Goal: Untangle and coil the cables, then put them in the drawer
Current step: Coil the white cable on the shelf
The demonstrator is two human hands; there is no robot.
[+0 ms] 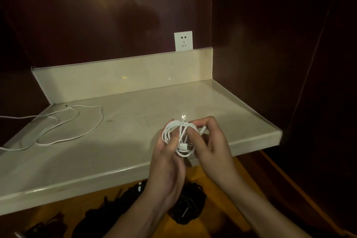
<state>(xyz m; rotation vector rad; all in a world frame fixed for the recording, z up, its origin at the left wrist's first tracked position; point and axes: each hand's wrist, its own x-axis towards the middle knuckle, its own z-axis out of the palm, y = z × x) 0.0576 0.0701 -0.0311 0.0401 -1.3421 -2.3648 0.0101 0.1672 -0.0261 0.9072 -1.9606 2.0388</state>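
Both hands hold 1 white coiled cable (178, 135) above the table's (119, 121) near edge: left hand (167, 160) grasping the loops steady, right hand (209, 141) pinching its end, likely to tuck it. Another cable (63, 125) lies loose far left.

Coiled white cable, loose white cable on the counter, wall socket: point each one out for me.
Coiled white cable (168, 131): head view, on the left side of its loops.
Loose white cable (85, 135): head view, on its outer loop on the counter.
Wall socket (183, 41): head view, centre of its white faceplate.
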